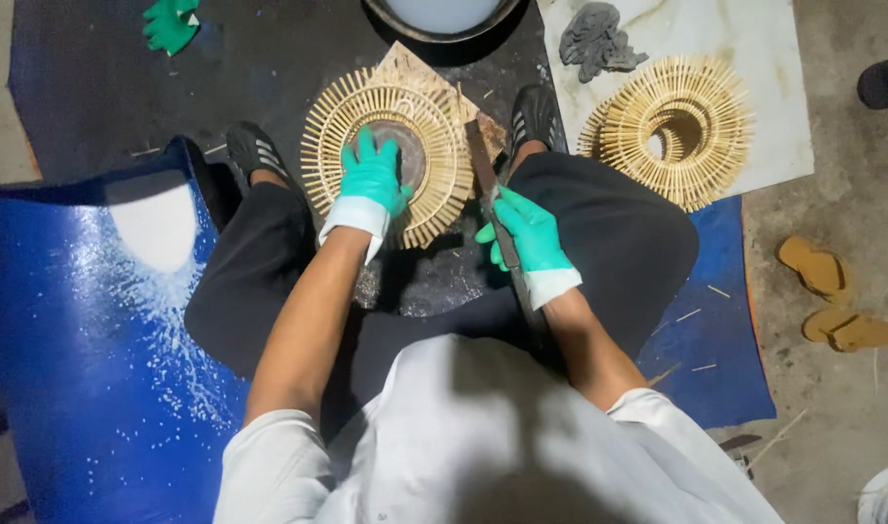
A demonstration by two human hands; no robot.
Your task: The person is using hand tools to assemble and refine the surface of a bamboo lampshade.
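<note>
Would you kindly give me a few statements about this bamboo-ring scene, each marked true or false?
1. The left hand presses flat on the middle of a round bamboo-stick ring. True.
2. The right hand is empty. False: its grip is closed round a long dark blade.
3. A second bamboo ring lies on the pale sheet to the right. True.
4. Both hands are bare. False: both wear green gloves.
5. A pair of sandals lies on the blue mat. False: they lie on the bare floor at the right.
</note>
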